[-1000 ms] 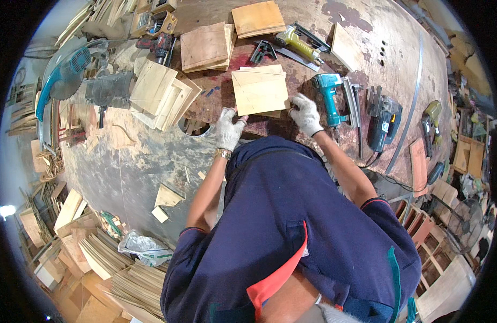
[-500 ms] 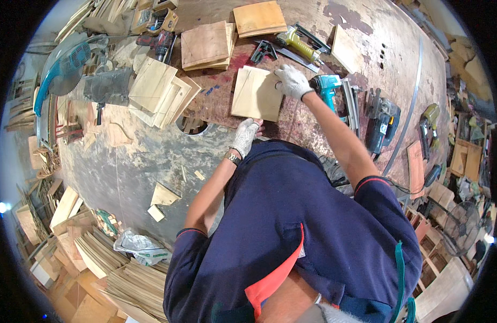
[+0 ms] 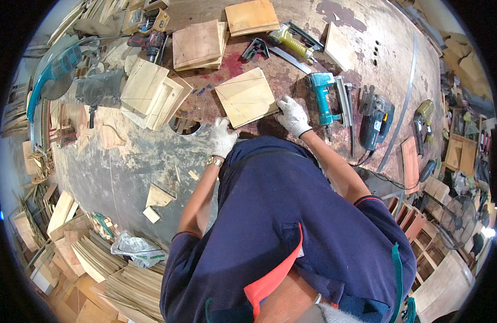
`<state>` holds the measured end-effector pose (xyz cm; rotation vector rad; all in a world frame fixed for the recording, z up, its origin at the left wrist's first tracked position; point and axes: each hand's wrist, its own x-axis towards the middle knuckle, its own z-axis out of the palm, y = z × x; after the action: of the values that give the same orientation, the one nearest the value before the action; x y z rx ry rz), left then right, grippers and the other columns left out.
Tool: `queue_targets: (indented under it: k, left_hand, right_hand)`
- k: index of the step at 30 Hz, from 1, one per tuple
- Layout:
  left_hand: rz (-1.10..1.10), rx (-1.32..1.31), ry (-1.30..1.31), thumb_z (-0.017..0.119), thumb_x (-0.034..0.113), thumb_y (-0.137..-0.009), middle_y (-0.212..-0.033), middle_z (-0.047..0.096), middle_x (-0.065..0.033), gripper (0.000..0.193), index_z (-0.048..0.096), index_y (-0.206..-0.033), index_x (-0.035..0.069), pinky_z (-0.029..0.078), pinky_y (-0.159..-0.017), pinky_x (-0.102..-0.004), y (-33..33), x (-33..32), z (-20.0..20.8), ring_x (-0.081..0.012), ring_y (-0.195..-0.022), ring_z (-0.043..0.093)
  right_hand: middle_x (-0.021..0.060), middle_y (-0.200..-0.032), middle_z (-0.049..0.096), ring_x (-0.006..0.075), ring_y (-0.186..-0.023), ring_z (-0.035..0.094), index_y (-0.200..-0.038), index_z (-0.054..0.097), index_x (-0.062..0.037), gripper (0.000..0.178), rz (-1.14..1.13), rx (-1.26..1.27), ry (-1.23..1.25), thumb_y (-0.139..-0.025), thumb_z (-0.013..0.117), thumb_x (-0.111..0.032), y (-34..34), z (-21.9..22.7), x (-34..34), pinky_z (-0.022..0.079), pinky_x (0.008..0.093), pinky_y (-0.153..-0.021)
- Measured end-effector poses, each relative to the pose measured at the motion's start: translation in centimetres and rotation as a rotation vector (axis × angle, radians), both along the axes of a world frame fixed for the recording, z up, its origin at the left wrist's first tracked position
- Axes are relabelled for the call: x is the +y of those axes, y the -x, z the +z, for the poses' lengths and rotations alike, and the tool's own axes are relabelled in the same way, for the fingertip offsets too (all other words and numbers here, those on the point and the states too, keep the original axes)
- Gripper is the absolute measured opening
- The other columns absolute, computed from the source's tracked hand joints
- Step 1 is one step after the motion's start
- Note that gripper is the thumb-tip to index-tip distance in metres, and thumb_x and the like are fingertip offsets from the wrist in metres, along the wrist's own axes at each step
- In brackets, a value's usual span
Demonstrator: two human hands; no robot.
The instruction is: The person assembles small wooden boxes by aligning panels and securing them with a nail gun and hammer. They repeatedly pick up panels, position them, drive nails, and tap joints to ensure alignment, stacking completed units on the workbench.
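Note:
A small stack of square pale wooden boards lies turned at an angle on the worn tabletop in front of me, a pencil-like line across its top. My left hand, in a white knit glove, is closed at the near left corner of the boards. At their right corner my right hand, gloved the same way, has its thumb and fingers around the edge. The undersides of the boards and some fingertips are hidden. Just right of my right hand lies a teal nail gun.
More board stacks lie at the left, far left and far middle. Beyond are a yellow-green air tool and black clamp-like piece. A jigsaw lies right, a circular saw left. The table has a round hole.
The boards have turned counter-clockwise and shifted slightly left. My right hand has come nearer, from their far right side to the right corner; my left hand has moved left to the near corner.

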<state>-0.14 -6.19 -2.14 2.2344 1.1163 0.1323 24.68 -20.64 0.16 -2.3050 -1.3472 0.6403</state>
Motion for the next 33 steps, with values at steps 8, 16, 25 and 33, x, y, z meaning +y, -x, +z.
queue_targets:
  k: [8, 16, 25, 33]
  left_hand:
    - [-0.08, -0.017, -0.019, 0.082, 0.022, -0.073, -0.098, 0.059, -0.0117, 0.04, 0.068, -0.107, 0.007, 0.054, -0.072, -0.0441, 0.8, 1.0, -1.8, -0.0346, -0.087, 0.065]
    - [-0.098, -0.1, 0.033, 0.084, 0.018, -0.072, -0.096, 0.059, -0.0129, 0.038, 0.068, -0.105, 0.004, 0.054, -0.073, -0.0434, 1.3, 1.5, -2.8, -0.0349, -0.089, 0.065]
    - [-0.16, -0.154, -0.184, 0.083, 0.017, -0.074, -0.092, 0.059, -0.0112, 0.033, 0.066, -0.099, 0.005, 0.053, -0.067, -0.0403, 1.3, 1.2, -2.2, -0.0301, -0.078, 0.064]
    - [-0.136, -0.114, -0.149, 0.083, 0.017, -0.072, -0.098, 0.059, -0.0124, 0.037, 0.066, -0.102, 0.005, 0.053, -0.072, -0.0452, 1.0, 1.0, -1.8, -0.035, -0.086, 0.064]
  right_hand:
    - [0.0125, -0.103, 0.061, 0.0364, -0.098, 0.064, -0.103, 0.068, -0.008, 0.031, 0.082, -0.095, -0.084, -0.074, 0.076, -0.018, -0.6, -2.5, -1.1, 0.055, 0.0467, -0.079]
    - [0.0123, -0.104, 0.063, 0.0375, -0.098, 0.065, -0.102, 0.067, -0.007, 0.024, 0.185, -0.008, -0.067, -0.08, 0.07, -0.015, -2.3, -1.4, -0.9, 0.054, 0.0475, -0.082]
    - [0.0134, -0.105, 0.065, 0.0391, -0.097, 0.065, -0.102, 0.069, -0.0044, 0.026, 0.194, 0.064, -0.172, -0.077, 0.07, -0.011, -2.9, -1.6, -0.9, 0.054, 0.046, -0.082]
    - [0.0148, -0.099, 0.065, 0.0376, -0.09, 0.066, -0.104, 0.069, -0.0041, 0.028, 0.205, 0.034, -0.205, -0.077, 0.072, -0.014, -3.2, -2.5, -1.1, 0.053, 0.0456, -0.078]
